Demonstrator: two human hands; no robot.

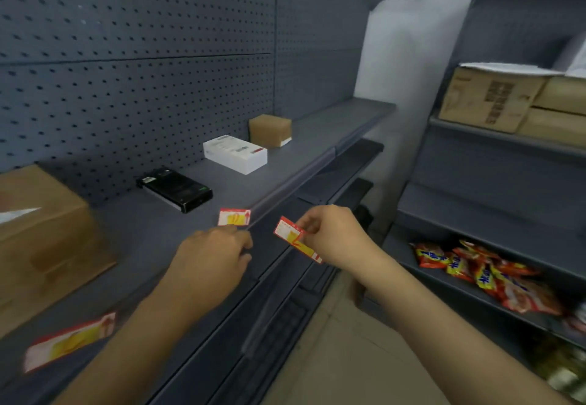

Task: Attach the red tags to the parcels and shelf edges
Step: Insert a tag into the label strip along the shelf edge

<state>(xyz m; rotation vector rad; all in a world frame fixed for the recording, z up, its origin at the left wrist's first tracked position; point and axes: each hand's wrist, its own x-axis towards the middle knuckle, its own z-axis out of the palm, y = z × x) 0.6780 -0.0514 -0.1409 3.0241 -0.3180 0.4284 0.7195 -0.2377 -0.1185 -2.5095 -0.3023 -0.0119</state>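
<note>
Right hand (329, 233): fingers pinch a red tag (296, 239) by its upper corner; the tag hangs tilted in the open aisle, just off the shelf edge (295, 179).
Left hand (212, 252): knuckles up, fingers curled under at the shelf edge; whether it holds anything cannot be told.
Second tag (234, 217): just beyond the left fingertips, at the front lip of the shelf (152, 224).
Third tag (69, 339): flat on the shelf, near the left forearm, blurred.
Tag look: red border, pale face, yellow patch.
Open room: bare shelf between the left hand and the black box (174, 189); clear floor under the right arm.
Parcels: large brown carton (44, 239) left of the left hand; white box (235, 154) and small brown parcel (270, 129) farther back.
Right-hand rack (475, 281): snack packets (482, 273) on a low shelf; cardboard boxes (494, 97) above.
</note>
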